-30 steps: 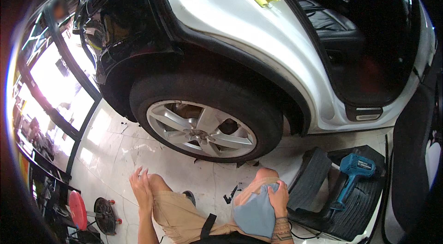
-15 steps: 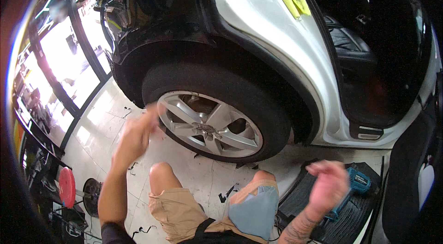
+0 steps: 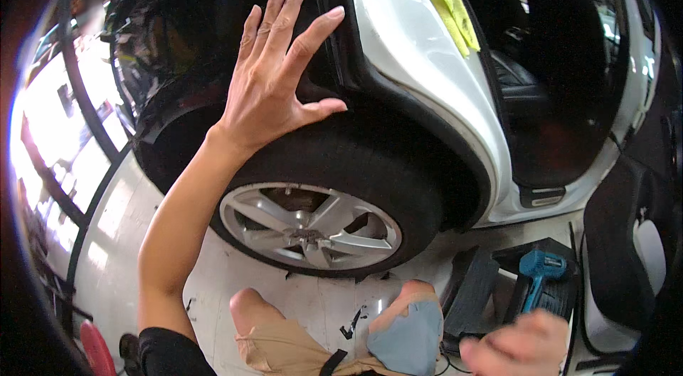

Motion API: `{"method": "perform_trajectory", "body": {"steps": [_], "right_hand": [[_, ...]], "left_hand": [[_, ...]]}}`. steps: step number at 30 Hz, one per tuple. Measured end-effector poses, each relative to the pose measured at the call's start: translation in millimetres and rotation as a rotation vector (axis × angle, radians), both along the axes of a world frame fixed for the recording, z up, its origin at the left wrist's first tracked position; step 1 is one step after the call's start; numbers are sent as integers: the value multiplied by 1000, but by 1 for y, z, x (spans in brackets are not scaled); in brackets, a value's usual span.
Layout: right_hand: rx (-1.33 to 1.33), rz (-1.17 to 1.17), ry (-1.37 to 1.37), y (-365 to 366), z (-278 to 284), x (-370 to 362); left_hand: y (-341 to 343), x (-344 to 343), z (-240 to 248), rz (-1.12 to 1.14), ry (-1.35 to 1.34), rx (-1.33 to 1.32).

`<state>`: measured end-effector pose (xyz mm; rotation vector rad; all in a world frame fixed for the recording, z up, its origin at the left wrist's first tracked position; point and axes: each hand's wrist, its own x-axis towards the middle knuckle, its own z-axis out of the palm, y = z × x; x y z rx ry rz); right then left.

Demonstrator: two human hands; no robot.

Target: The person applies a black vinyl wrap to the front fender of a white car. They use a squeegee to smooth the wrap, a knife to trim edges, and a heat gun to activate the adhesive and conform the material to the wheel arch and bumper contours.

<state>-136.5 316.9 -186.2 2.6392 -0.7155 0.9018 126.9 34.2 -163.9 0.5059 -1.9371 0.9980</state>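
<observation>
My left hand (image 3: 267, 73) is raised with its fingers spread and nothing in it. It lies over the glossy black rear body panel (image 3: 206, 27) of a car, just above the wheel arch; whether the palm touches the panel is hard to tell. Below it is the rear tyre (image 3: 348, 155) with its silver five-spoke rim (image 3: 270, 216). Low on the right, my right hand (image 3: 519, 347) is smeared by motion, its fingers seemingly curled. Nearest to it is a blue heat gun (image 3: 542, 266), lying on a dark tray-like piece (image 3: 473, 287) on the floor.
A yellow-green cloth (image 3: 452, 13) hangs on the white door frame (image 3: 398, 34). The car door (image 3: 619, 241) stands open at the right. A grey-blue cloth (image 3: 405, 333) covers my right knee. Black scraps (image 3: 351, 325) lie on the tiles; a red round thing (image 3: 94, 347) is lower left.
My left hand has risen from beside the rim to the black panel, its fingers now spread. My right hand has dropped lower. The view has shifted, so the wheel sits lower.
</observation>
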Motion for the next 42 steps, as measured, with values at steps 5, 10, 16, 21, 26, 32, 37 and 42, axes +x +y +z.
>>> {"method": "perform_trajectory", "body": {"steps": [5,10,16,21,26,32,37,42], "right_hand": [[6,-186,-618,-113,-72,28],[341,-63,-1135,-169,-79,43],[362,16,-1289,-190,-98,81],[301,-37,-1315,-194,-126,81],[276,-32,-1413,-201,-143,94],[405,1,-1331,-223,-155,103],[212,-21,-1249,-251,-156,99],[102,70,-1322,-269,-166,85]], "left_hand": [[-9,9,5,-58,-126,-76],[-7,-1,15,-177,-257,-85],[-14,1,20,-207,-400,-85],[-8,-1,26,-150,-437,-119],[-9,-6,16,-84,-427,-224],[1,-8,19,-105,-501,-228],[-4,-9,8,56,-451,-418],[-16,-6,6,71,-401,-382]]}}
